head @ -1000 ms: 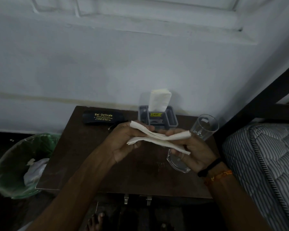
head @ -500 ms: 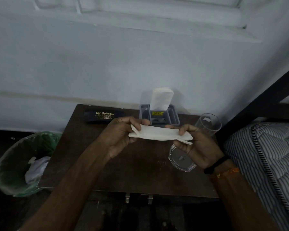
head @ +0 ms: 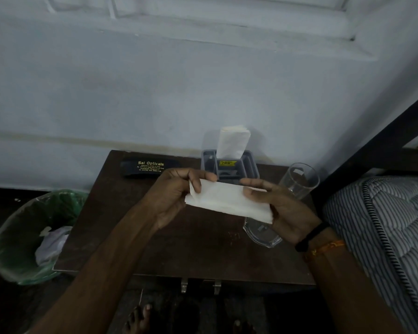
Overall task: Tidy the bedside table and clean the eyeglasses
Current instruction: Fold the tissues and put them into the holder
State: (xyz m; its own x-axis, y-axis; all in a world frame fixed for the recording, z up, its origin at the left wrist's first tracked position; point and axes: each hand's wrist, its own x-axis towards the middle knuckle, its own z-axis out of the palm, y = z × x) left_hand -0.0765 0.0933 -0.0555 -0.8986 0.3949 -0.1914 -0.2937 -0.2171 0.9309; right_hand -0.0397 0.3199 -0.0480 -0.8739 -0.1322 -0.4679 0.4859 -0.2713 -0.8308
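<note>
— While both hands hold it, how will that tissue (head: pixel 227 201) handle?

— Light, soft and limp, I judge; it tears or crumples easily, so take it at the ends. The left hand (head: pixel 176 196) pinches the left end between thumb and curled fingers; the right hand (head: pixel 282 210) grips the right end the same way.

— Where is it?

— In the air above the bedside table (head: pixel 155 237), at 6 o'clock from the grey organiser (head: pixel 249 168).

— And its long axis?

— Folded into a strip, running from 10 o'clock to 4 o'clock, left end higher.

— The eyeglasses?

— I cannot see them; only a black case (head: pixel 145 168) at 10 o'clock from the left hand.
</note>
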